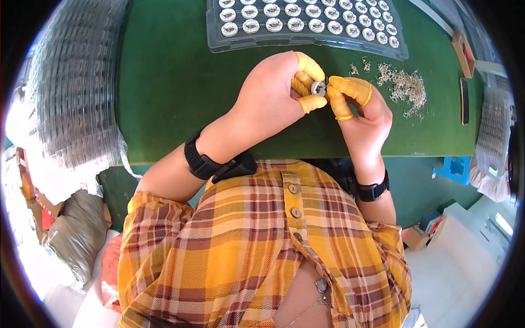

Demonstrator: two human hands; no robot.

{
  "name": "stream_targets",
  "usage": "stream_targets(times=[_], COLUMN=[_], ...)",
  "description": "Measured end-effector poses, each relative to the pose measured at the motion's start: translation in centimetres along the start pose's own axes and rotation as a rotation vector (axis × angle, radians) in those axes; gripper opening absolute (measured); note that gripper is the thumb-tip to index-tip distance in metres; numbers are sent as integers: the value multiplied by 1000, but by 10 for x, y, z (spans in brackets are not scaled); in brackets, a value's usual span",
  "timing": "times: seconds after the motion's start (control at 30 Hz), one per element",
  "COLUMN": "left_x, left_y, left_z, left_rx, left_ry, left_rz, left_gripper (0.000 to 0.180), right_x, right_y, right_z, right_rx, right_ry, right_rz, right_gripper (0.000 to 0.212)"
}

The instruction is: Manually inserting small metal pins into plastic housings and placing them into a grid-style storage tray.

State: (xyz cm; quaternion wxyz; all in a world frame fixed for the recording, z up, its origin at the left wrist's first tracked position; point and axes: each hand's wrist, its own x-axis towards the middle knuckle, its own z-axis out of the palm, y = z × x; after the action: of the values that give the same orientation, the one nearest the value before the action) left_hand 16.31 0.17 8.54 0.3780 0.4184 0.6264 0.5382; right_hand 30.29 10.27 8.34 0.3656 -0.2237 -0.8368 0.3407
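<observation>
My left hand (270, 85), with yellow finger cots on its fingertips, grips a small round white part (318, 88) with a dark and metallic middle. Facing it from the right, my right hand (365, 112) also wears yellow finger cots. Its thumb and fingers are pinched together at the part's right side; whatever is between them is too small to name. Both hands are raised in front of my chest, above the green tabletop (180, 71). Just right of my right hand lies a loose pile of tiny wired components (406, 88), with two little clusters apart from it.
A clear plastic tray (262, 41) with rows of similar round white parts lies beyond my hands. Stacked clear trays (76, 82) stand at the left edge. On the right are an open brown box (463, 53), a narrow black bar (465, 101) and a blue plastic item (455, 169).
</observation>
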Motion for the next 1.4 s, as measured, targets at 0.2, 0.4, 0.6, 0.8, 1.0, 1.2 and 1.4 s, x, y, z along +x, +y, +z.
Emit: stream_targets(times=[0.2,0.4,0.6,0.8,1.0,1.2,1.4], left_x=[2,2,2,0,-9,-8,1], left_y=[-3,-2,4,2,-1,6,4], left_z=[0,-2,-2,-4,-24,-24,-27], left_rx=[-1,32,12,295,195,-300,-18], left_ry=[3,7,-16,-19,-86,-27,-57], left_rz=[33,58,50,353,127,-76,39], left_gripper=[32,33,37,43,36,31,32], right_x=[0,2,8,7,16,26,35], right_y=[4,2,-4,-3,7,20,16], right_z=[2,0,-8,-16,-30,-28,-15], right_rx=[58,-8,-75,102,286,-313,-509], right_ry=[18,-6,-110,-225,-279,-255,-329], right_rz=[11,-36,-131,88,344,-148,-298], right_gripper=[19,19,20,21,14,14,11])
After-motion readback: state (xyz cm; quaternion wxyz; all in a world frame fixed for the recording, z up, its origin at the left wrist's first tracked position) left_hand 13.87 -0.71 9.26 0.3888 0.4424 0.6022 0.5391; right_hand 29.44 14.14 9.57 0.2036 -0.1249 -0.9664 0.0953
